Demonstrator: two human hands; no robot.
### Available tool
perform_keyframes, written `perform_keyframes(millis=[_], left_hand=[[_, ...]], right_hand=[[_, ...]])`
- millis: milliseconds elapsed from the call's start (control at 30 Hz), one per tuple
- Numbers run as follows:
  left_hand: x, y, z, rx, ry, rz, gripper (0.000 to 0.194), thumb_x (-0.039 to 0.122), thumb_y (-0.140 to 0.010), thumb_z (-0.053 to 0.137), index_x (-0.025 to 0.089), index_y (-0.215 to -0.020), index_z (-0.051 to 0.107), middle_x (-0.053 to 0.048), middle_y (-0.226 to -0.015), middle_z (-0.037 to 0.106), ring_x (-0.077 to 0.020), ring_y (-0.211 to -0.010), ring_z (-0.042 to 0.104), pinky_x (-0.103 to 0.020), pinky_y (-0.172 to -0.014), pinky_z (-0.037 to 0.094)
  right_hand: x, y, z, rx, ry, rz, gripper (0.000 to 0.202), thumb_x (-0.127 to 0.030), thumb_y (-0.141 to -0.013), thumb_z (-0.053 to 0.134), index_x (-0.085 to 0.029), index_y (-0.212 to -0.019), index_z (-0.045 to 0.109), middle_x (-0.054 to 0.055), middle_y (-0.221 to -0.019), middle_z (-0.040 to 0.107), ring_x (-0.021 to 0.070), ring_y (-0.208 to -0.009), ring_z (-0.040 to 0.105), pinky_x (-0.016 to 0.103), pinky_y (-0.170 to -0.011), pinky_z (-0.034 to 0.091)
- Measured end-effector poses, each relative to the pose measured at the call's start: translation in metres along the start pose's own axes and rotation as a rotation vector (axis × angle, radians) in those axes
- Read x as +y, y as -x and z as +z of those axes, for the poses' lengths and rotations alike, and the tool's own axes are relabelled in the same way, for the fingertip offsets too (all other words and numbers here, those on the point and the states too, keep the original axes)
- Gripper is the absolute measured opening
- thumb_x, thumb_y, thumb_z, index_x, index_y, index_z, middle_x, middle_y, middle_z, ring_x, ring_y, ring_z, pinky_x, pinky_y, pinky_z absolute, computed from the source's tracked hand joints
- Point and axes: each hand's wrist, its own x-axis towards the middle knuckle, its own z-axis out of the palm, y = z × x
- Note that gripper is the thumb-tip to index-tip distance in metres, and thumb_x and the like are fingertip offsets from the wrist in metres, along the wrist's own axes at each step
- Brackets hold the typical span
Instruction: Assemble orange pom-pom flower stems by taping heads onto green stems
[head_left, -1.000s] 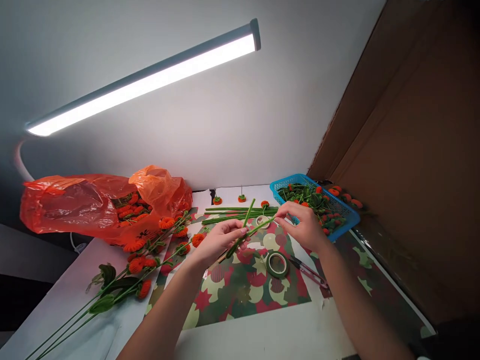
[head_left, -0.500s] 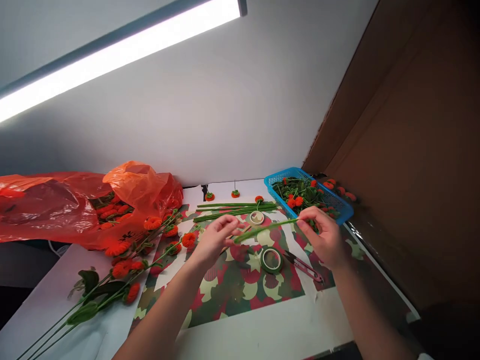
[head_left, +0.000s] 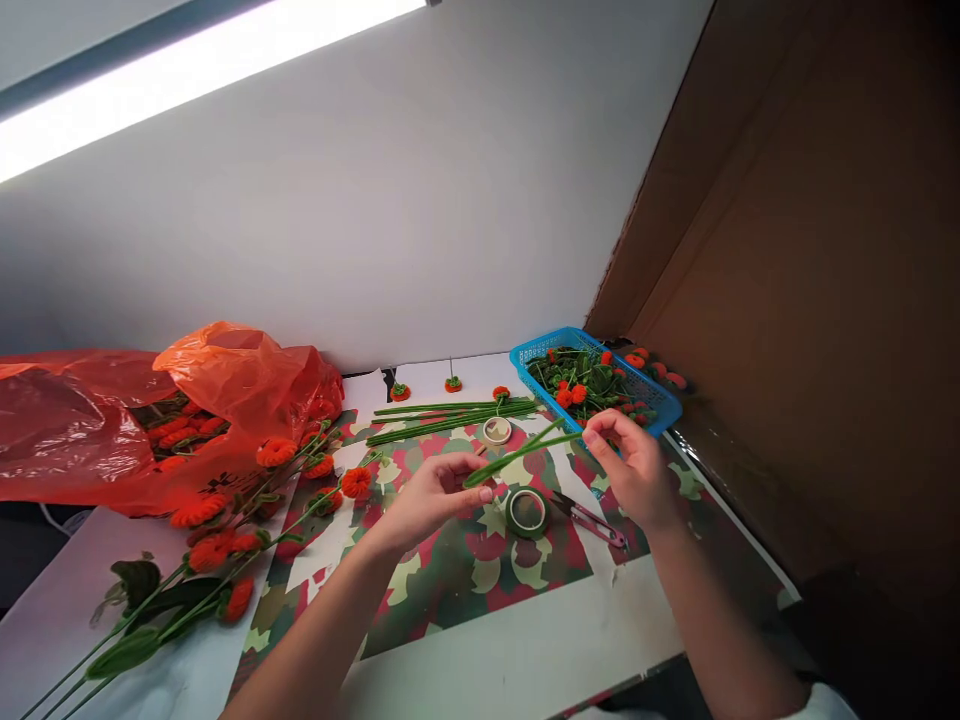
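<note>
Between my hands, a few fuzzy green stems fan apart toward the right. Their left ends lie at the fingers of my left hand, closed round them. The thumb and fingertips of my right hand pinch the right end of one stem. Below the stems, on the patterned sheet, rest a roll of dark green tape and pink-handled snips. Behind them are a smaller pale tape roll and a row of green stems.
A blue basket of leaves and orange flowers stands at the back right, by a cardboard panel. An orange plastic bag and long-stemmed orange flowers lie on the left. Small flower heads sit near the wall.
The view has shifted slightly right. The stems between my hands now spread apart at their right ends, and my left fingers have closed on their left ends.
</note>
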Motion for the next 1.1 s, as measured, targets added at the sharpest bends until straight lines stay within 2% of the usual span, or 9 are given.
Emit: perform_keyframes(millis=[67,167,300,467,633,733,933,1033,1100], left_hand=[[0.0,0.0,0.002,0.053,-0.004,0.035,0.021,0.034,-0.07,0.07,0.016,-0.078,0.063,-0.001,-0.068,0.06,-0.0124,-0.064,0.056,-0.024,-0.059,0.047],[0.001,-0.001,0.004,0.224,-0.004,0.139,0.021,0.036,-0.07,0.069,0.016,-0.074,0.065,-0.002,-0.07,0.061,-0.0131,-0.067,0.056,-0.024,-0.063,0.048],[-0.003,-0.005,0.004,0.399,0.13,0.185,0.022,0.038,-0.071,0.069,0.017,-0.071,0.063,0.0,-0.07,0.061,-0.0107,-0.068,0.056,-0.021,-0.067,0.048],[-0.013,-0.01,0.004,0.427,0.243,0.143,0.024,0.036,-0.068,0.072,0.017,-0.075,0.059,0.001,-0.075,0.061,-0.0106,-0.075,0.059,-0.022,-0.075,0.049],[-0.015,-0.012,0.006,0.473,0.326,0.137,0.027,0.035,-0.069,0.071,0.019,-0.076,0.051,0.005,-0.069,0.056,-0.0073,-0.066,0.057,-0.019,-0.066,0.049],[-0.009,-0.01,0.001,0.355,0.251,0.057,0.027,0.035,-0.07,0.07,0.018,-0.075,0.049,0.006,-0.063,0.054,-0.0065,-0.057,0.054,-0.016,-0.055,0.044],[-0.004,-0.003,-0.01,-0.24,0.087,-0.287,0.027,0.034,-0.068,0.072,0.017,-0.072,0.051,0.002,-0.059,0.058,-0.0082,-0.051,0.052,-0.017,-0.045,0.035],[-0.011,-0.001,-0.007,-0.418,0.107,-0.352,0.026,0.033,-0.064,0.075,0.016,-0.071,0.056,0.002,-0.06,0.058,-0.0087,-0.053,0.053,-0.019,-0.046,0.036],[-0.016,-0.002,-0.002,-0.481,0.152,-0.368,0.027,0.035,-0.062,0.076,0.015,-0.07,0.06,0.001,-0.06,0.058,-0.0088,-0.052,0.052,-0.019,-0.045,0.035]], right_hand=[[0.002,0.003,0.002,0.005,0.003,0.023,0.014,-0.029,-0.087,0.05,-0.019,-0.077,0.052,0.0,-0.074,0.049,0.0136,-0.072,0.046,0.026,-0.066,0.038],[0.003,0.009,0.004,-0.014,0.021,0.042,0.015,-0.029,-0.087,0.05,-0.02,-0.076,0.051,-0.001,-0.072,0.048,0.0135,-0.07,0.045,0.026,-0.066,0.037],[0.004,0.017,0.007,-0.018,0.029,0.019,0.015,-0.027,-0.087,0.051,-0.019,-0.073,0.05,-0.001,-0.071,0.048,0.0129,-0.068,0.045,0.026,-0.065,0.037],[0.005,0.025,0.013,-0.029,0.027,0.017,0.015,-0.025,-0.087,0.05,-0.019,-0.073,0.05,-0.001,-0.072,0.049,0.0132,-0.07,0.047,0.025,-0.065,0.038],[0.007,0.031,0.016,-0.077,0.048,-0.005,0.015,-0.024,-0.086,0.051,-0.019,-0.072,0.05,0.0,-0.072,0.051,0.0138,-0.069,0.047,0.026,-0.065,0.038],[0.012,0.032,0.012,-0.036,0.101,0.02,0.015,-0.026,-0.086,0.05,-0.019,-0.073,0.051,0.001,-0.073,0.052,0.0146,-0.07,0.047,0.027,-0.065,0.038],[0.03,0.033,-0.002,0.052,0.124,0.122,0.016,-0.031,-0.087,0.049,-0.019,-0.076,0.052,0.001,-0.074,0.052,0.0148,-0.071,0.048,0.027,-0.067,0.039],[0.038,0.037,-0.004,0.079,0.113,0.169,0.016,-0.032,-0.086,0.051,-0.018,-0.076,0.052,0.001,-0.073,0.052,0.015,-0.07,0.049,0.027,-0.067,0.04],[0.041,0.039,-0.004,0.083,0.095,0.201,0.016,-0.033,-0.085,0.051,-0.018,-0.077,0.052,0.001,-0.074,0.052,0.0151,-0.07,0.049,0.027,-0.067,0.04]])
